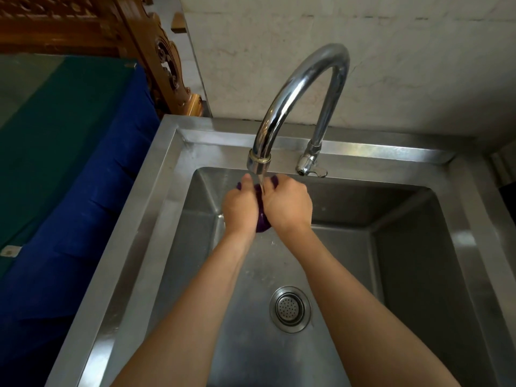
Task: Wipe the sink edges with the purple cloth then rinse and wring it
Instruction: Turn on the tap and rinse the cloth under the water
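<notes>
Clutching the purple cloth [263, 221] between them, the left hand [240, 205] and right hand [287, 205] have their fingers [246, 182] closed round it, bunched into a wad whose long axis runs toward the back wall of the sink [156, 191], its near end poking out below the wrists. Water from the faucet [301, 90] falls onto it between the thumbs. The drain strainer [290, 308] lies nearer the person, uncovered. A blue cloth [83, 219] drapes left of the sink.
</notes>
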`<state>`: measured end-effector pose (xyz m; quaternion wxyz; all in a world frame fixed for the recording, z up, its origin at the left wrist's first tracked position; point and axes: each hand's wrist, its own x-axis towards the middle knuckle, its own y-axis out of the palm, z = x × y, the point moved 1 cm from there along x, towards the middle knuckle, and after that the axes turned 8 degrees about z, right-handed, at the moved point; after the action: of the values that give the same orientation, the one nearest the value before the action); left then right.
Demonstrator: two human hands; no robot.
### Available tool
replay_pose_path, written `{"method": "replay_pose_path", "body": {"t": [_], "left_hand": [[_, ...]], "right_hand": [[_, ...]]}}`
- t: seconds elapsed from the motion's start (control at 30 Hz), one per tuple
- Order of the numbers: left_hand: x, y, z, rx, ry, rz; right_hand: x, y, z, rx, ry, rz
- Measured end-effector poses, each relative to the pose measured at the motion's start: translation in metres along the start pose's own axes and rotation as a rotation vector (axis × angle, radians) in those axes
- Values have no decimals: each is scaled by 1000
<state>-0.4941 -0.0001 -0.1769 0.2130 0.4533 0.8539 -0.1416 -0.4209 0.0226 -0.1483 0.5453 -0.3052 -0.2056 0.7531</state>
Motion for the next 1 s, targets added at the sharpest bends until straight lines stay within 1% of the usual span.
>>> {"method": "replay_pose_path", "body": {"t": [0.13, 0.2, 0.27, 0.33, 0.47, 0.57, 0.63, 0.7, 0.73, 0.8, 0.87, 0.9, 0.97, 1.0], "left_hand": [[-9, 1, -9, 194, 202, -86], [-9, 0, -12, 284, 294, -95], [-8, -2, -11, 353, 366, -91], [-7, -4, -9, 411, 429, -99], [-7, -6, -7, 462, 540, -123], [-8, -7, -12, 441, 573, -88], [-10, -7, -15, 355, 512, -84], [-11, -7, -12, 248, 381, -49], [-11, -7, -10, 207, 327, -16], [-8, -9, -3, 89, 210, 77], [-7, -13, 0, -63, 73, 225], [-7, -14, 1, -103, 27, 313], [-11, -12, 1, -93, -21, 455], [-13, -9, 1, -75, -33, 486]], "right_hand": [[11, 8, -11, 227, 142, 118], [15, 11, -14, 343, 209, 148], [17, 13, -16, 420, 276, 192], [19, 16, -18, 444, 328, 254], [19, 16, -17, 440, 335, 388], [17, 7, -17, 558, 327, 387], [17, -3, -16, 611, 312, 420], [17, -13, -17, 562, 293, 430], [17, -17, -18, 536, 265, 404], [14, -23, -23, 521, 177, 348], [7, -24, -29, 581, 114, 348], [4, -23, -32, 612, 100, 351], [1, -19, -38, 626, 79, 344], [1, -17, -41, 628, 79, 341]]}}
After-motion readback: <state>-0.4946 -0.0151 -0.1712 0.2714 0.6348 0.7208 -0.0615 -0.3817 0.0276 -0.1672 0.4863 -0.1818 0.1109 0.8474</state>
